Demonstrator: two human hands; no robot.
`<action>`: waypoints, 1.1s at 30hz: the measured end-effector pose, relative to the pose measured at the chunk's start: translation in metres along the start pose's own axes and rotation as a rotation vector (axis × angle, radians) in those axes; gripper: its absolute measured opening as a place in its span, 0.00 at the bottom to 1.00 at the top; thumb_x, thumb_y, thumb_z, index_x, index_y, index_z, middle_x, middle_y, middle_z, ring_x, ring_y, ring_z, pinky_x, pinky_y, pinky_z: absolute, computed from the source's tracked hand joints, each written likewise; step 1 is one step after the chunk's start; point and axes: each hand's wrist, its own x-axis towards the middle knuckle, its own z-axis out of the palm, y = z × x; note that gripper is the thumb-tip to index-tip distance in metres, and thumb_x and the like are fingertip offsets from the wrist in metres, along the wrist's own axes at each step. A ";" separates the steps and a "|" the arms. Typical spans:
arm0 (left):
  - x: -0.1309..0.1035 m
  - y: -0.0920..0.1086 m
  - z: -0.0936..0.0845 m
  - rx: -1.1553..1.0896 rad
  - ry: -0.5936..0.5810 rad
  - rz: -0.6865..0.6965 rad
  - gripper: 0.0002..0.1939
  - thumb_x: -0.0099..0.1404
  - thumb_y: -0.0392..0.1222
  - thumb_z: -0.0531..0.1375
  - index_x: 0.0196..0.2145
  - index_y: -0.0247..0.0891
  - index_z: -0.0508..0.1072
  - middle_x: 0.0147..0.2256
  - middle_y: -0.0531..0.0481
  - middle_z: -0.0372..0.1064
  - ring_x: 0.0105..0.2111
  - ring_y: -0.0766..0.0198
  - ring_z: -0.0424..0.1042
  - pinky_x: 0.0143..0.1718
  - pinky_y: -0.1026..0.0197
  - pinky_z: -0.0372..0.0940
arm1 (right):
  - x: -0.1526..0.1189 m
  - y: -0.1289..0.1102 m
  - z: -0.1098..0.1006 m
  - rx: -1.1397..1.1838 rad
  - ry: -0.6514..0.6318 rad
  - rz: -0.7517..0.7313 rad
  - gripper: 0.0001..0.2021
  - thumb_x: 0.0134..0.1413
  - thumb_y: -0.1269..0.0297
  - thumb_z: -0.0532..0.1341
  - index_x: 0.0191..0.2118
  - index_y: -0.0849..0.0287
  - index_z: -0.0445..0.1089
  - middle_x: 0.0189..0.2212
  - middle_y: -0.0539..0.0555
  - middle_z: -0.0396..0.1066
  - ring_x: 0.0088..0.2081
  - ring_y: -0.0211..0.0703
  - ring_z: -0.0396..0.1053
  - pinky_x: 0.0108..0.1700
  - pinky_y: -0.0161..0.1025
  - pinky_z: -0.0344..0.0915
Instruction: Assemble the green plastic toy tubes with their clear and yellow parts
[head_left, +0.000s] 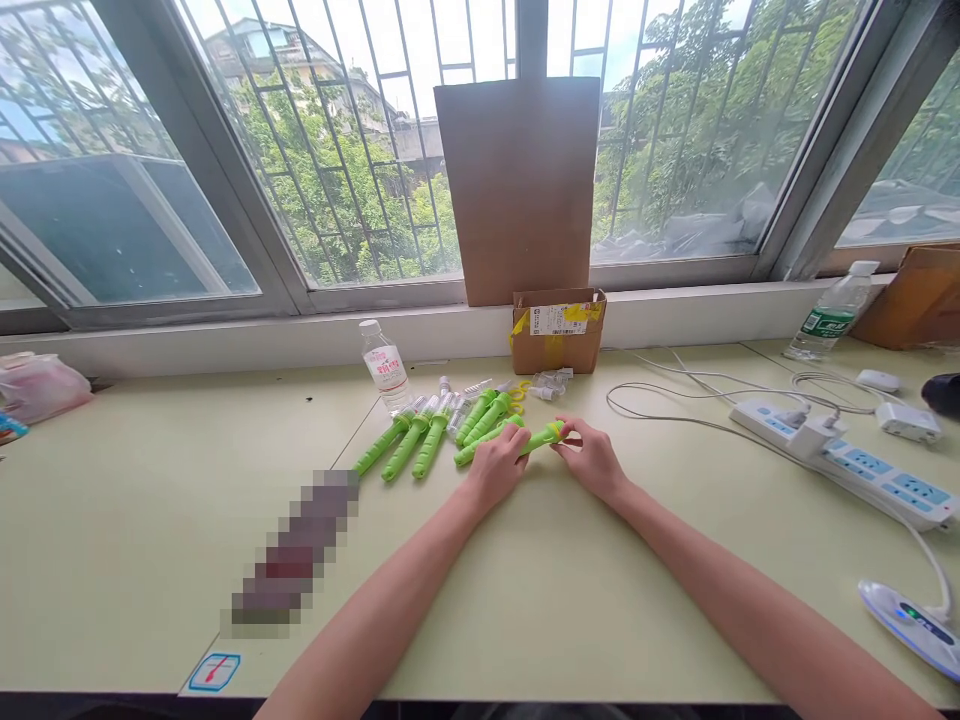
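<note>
My left hand (496, 465) is wrapped round a green spiral-ridged plastic handle (538, 438), held just above the table. At its right end, where a bit of yellow shows, my right hand (590, 458) pinches with thumb and fingers. Another green handle (472, 452) lies close behind my left hand, partly covered by it. Two more green handles (487, 412) rest behind that one. To the left, several green handles with clear tubes (427, 445) lie side by side. Yellow rings (517, 402) and clear plastic pieces (551, 383) sit beyond my hands.
A water bottle (386, 372) stands behind the handles. By the windowsill is a small cardboard box (559, 350), with a brown board (525, 190) upright behind it. On the right lie a power strip (855, 465), cables, a white device (911, 625) and another bottle (832, 312).
</note>
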 end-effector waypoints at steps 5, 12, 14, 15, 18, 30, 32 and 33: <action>0.000 0.002 -0.001 0.042 0.106 0.044 0.07 0.68 0.42 0.53 0.34 0.40 0.68 0.36 0.48 0.71 0.35 0.63 0.71 0.30 0.63 0.60 | 0.001 0.001 0.000 0.019 -0.001 0.014 0.06 0.49 0.63 0.62 0.31 0.56 0.63 0.44 0.58 0.73 0.47 0.48 0.71 0.45 0.49 0.74; 0.000 0.003 -0.002 0.069 0.137 0.049 0.07 0.67 0.44 0.55 0.35 0.40 0.69 0.33 0.48 0.71 0.35 0.61 0.70 0.33 0.61 0.61 | 0.002 0.004 -0.001 0.008 -0.010 0.024 0.07 0.48 0.65 0.62 0.33 0.56 0.62 0.43 0.57 0.73 0.46 0.47 0.72 0.44 0.48 0.74; 0.000 0.002 -0.001 0.068 0.147 0.045 0.06 0.66 0.44 0.56 0.36 0.40 0.70 0.33 0.49 0.72 0.35 0.60 0.70 0.33 0.61 0.61 | 0.002 0.003 -0.001 0.007 -0.012 0.021 0.06 0.49 0.64 0.61 0.32 0.56 0.62 0.43 0.56 0.73 0.46 0.47 0.71 0.44 0.48 0.74; 0.000 0.002 -0.001 0.068 0.152 0.043 0.06 0.66 0.44 0.57 0.36 0.39 0.69 0.33 0.49 0.72 0.35 0.60 0.70 0.33 0.61 0.61 | 0.002 0.003 -0.001 0.007 -0.013 0.021 0.06 0.49 0.64 0.61 0.32 0.56 0.63 0.43 0.56 0.73 0.46 0.47 0.71 0.44 0.48 0.74; 0.001 0.001 0.001 0.070 0.155 0.039 0.06 0.65 0.44 0.57 0.36 0.39 0.69 0.33 0.49 0.72 0.35 0.60 0.71 0.32 0.61 0.61 | 0.001 0.003 -0.001 0.002 -0.011 0.025 0.06 0.50 0.62 0.60 0.33 0.56 0.64 0.41 0.56 0.73 0.45 0.47 0.71 0.42 0.47 0.74; 0.000 0.001 0.001 0.011 -0.065 -0.024 0.13 0.66 0.49 0.55 0.42 0.38 0.66 0.36 0.48 0.73 0.32 0.61 0.73 0.27 0.63 0.58 | 0.001 0.005 -0.002 -0.034 -0.014 0.029 0.06 0.50 0.62 0.60 0.34 0.57 0.65 0.39 0.54 0.73 0.38 0.43 0.72 0.40 0.44 0.74; 0.001 0.001 -0.001 -0.010 -0.091 -0.036 0.14 0.64 0.46 0.58 0.45 0.39 0.65 0.37 0.50 0.73 0.33 0.61 0.73 0.28 0.63 0.59 | 0.001 0.005 -0.002 -0.030 -0.024 0.033 0.06 0.50 0.62 0.60 0.33 0.57 0.65 0.40 0.55 0.73 0.37 0.43 0.73 0.40 0.44 0.73; 0.001 0.001 -0.001 -0.010 -0.095 -0.039 0.14 0.63 0.44 0.59 0.45 0.40 0.65 0.37 0.51 0.73 0.33 0.61 0.73 0.28 0.63 0.59 | 0.001 0.005 -0.002 -0.030 -0.028 0.036 0.06 0.50 0.62 0.60 0.33 0.57 0.65 0.40 0.55 0.73 0.37 0.43 0.73 0.40 0.44 0.73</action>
